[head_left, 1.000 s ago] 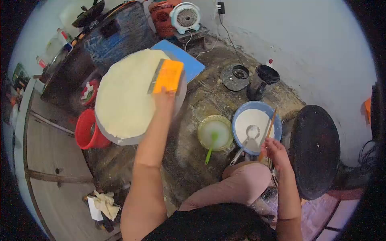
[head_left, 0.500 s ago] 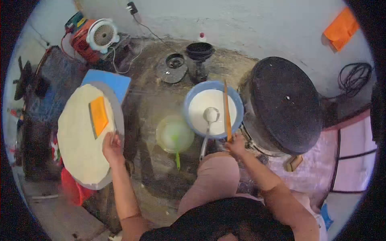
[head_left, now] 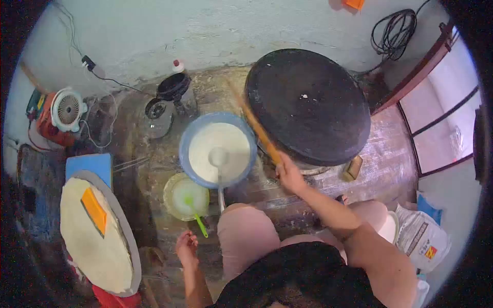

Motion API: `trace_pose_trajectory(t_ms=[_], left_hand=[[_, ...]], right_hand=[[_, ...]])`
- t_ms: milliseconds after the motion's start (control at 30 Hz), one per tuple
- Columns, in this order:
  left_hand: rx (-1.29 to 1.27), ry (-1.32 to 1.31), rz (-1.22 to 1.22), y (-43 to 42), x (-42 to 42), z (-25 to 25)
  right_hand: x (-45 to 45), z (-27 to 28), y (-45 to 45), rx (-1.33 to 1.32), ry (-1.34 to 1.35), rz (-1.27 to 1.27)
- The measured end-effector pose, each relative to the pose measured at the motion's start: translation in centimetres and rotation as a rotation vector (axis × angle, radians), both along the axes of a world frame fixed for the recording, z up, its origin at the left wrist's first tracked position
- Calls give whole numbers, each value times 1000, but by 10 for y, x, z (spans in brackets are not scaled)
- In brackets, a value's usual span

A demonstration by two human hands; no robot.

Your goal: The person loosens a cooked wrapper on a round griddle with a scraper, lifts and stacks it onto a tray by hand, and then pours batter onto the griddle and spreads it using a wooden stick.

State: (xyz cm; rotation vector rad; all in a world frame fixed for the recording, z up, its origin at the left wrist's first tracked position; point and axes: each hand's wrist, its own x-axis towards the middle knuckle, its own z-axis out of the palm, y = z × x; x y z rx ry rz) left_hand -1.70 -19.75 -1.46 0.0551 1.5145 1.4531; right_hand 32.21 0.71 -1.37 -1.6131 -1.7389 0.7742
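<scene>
1. The right hand [head_left: 290, 177] has its fingers wrapped round the near end of a wooden stick [head_left: 254, 123]. Gripped so low, the stick seems held to leave its length free; it slants far and left beside the black griddle [head_left: 308, 102], though I can't tell whether they touch.
2. The left hand [head_left: 187, 246] hangs near and left, fingers loosely curled on nothing I can see.
3. Between them, farther off, a ladle [head_left: 221, 197] rests in the blue basin [head_left: 184, 149] of white liquid, its handle pointing nearward, probably for easy reach. Just left, a pale bowl [head_left: 168, 197] holds a green-handled tool [head_left: 201, 226], turned nearward too.
4. Far left, an orange scraper [head_left: 94, 210] lies on the pale round sheet [head_left: 84, 251], apparently parked there.
5. Half a second ago the stick stood over the basin and the left hand was beside the sheet; now the stick is by the griddle and that hand is nearer the pale bowl.
</scene>
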Motion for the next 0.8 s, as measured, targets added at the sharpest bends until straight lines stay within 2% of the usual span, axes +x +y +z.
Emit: trace_pose_trajectory(t_ms=[33, 100, 167, 200, 233, 333, 367, 400, 467, 500, 533, 600, 633, 667, 700, 733, 767, 800], left_hand=[[-16, 11, -18, 1, 1, -5], [-31, 21, -64, 5, 1, -12], [-40, 29, -109, 10, 6, -13], [-29, 22, -112, 15, 12, -11], [-18, 13, -115, 20, 19, -10], [-32, -18, -143, 36, 34, -5], [-2, -44, -181, 39, 35, -2], [-1, -38, -177, 40, 38, 4], [4, -41, -165, 41, 44, 14], [6, -38, -156, 38, 40, 7], [-9, -25, -177, 33, 37, -7], [-13, -15, -196, 35, 41, -13], [-68, -17, -183, 38, 47, -8], [-129, -18, -171, 41, 51, -6], [-133, -19, -169, 41, 53, -7], [-90, -1, -199, 41, 55, -12], [-48, 18, -225, 41, 56, -18], [-56, 18, -211, 45, 54, -33]], right_hand=[[16, 22, 1, 32, 110, -116], [67, 5, 6, 53, 261, -367], [96, 7, -1, -106, 331, -757], [88, 16, -12, -40, 308, -725], [75, 26, -22, -216, 199, -511], [40, 42, -31, -72, 42, 310], [33, 49, -24, 0, 53, 370], [36, 42, -3, 217, 18, 265], [44, 42, 46, 195, 89, -107], [56, 46, 71, -50, 186, -369], [73, 22, 100, 8, 97, -464], [54, 67, 107, -141, -171, -485], [51, 49, 109, 83, -314, -66], [42, 32, 110, 408, -293, 327], [16, 89, 84, -198, -344, 422], [6, 97, 70, -241, -271, 532], [-5, 91, 58, -170, -127, 481], [-6, 99, 50, -259, 94, 457]])
